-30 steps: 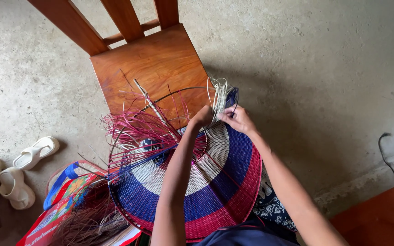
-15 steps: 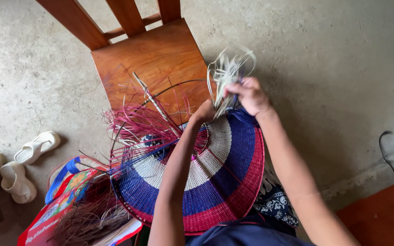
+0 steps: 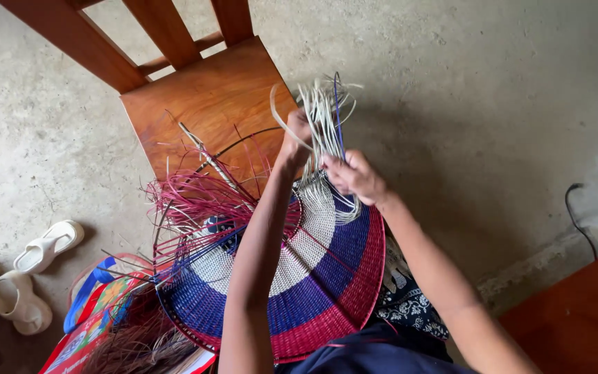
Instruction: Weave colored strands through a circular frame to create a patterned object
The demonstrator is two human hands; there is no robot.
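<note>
A round woven piece [image 3: 327, 277] in white, blue and red bands rests on my lap, its top edge leaning against a wooden chair. Loose red strands [image 3: 188, 201] stick out at its upper left. My left hand [image 3: 295, 138] is raised above the weave and grips a bundle of pale strands [image 3: 323, 114] that fan upward. My right hand [image 3: 356, 174] is just right of it, fingers pinched on the same bundle where it meets the weave, with a thin blue strand [image 3: 337, 111] running up through it.
A brown wooden chair [image 3: 195, 97] stands in front of me on the concrete floor. White sandals [image 3: 32, 273] lie at the left. A colourful bag [image 3: 98, 318] with fibres sits at lower left. A black cable [image 3: 579, 215] and a reddish-brown wooden surface [image 3: 583, 318] are at the right.
Both hands have risen from the weave's top edge, drawing the pale strands upward and fanning them out. The woven piece has stayed in place.
</note>
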